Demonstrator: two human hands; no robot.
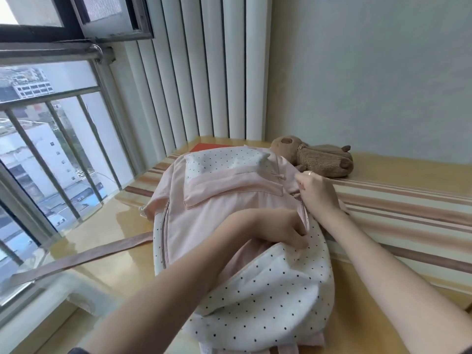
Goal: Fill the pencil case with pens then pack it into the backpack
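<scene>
A pink backpack with white polka-dot panels lies flat on a yellow table in the middle of the view. My left hand pinches the fabric at the edge of its main opening, near the zip. My right hand is closed on the backpack's right side, at the zip line; the zip pull itself is hidden by the fingers. No pencil case or pens show in the view.
A brown plush toy lies behind the backpack by the wall. A striped cloth covers the table's right part. A pink strap trails left toward the window with railing. A red flat item peeks out behind the bag.
</scene>
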